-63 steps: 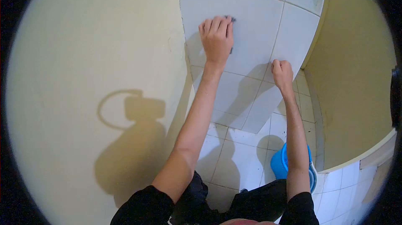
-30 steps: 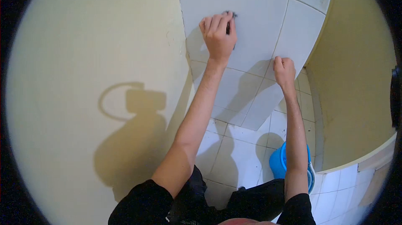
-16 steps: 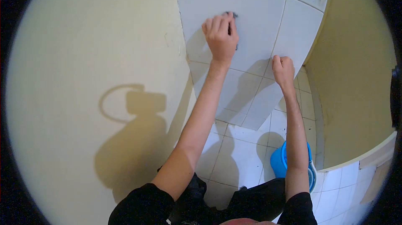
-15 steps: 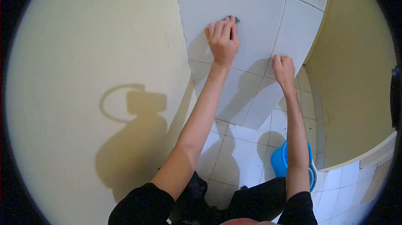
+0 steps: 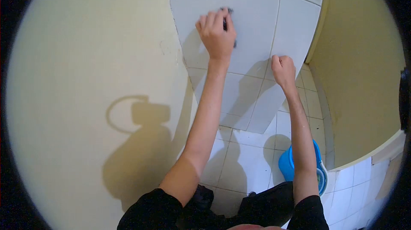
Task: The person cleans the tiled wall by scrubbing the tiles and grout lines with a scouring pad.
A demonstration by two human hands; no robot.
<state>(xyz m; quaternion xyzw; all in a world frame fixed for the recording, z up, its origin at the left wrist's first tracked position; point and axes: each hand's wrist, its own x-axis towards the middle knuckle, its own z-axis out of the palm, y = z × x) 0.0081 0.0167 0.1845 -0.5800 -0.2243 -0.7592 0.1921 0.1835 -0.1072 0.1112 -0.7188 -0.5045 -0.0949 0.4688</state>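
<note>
My left hand is closed over a small dark, rough-edged pad, mostly hidden under the fingers. It presses the pad to the white tiled wall, on the upper large tile. Bits of the pad show above the fingertips and beside the palm. Lower and to the right, my right hand is curled into a fist in front of the same wall, close to a vertical grout line. Whether that fist holds anything is hidden.
A cream wall stands close on the left, carrying my shadow. A curved yellowish wall is on the right. On the white tiled floor, a blue bucket stands partly behind my right forearm.
My left hand has shifted up and to the left in the view with the pad, while the wall also slid left as the camera moved. My right hand stays a fist near the wall.
</note>
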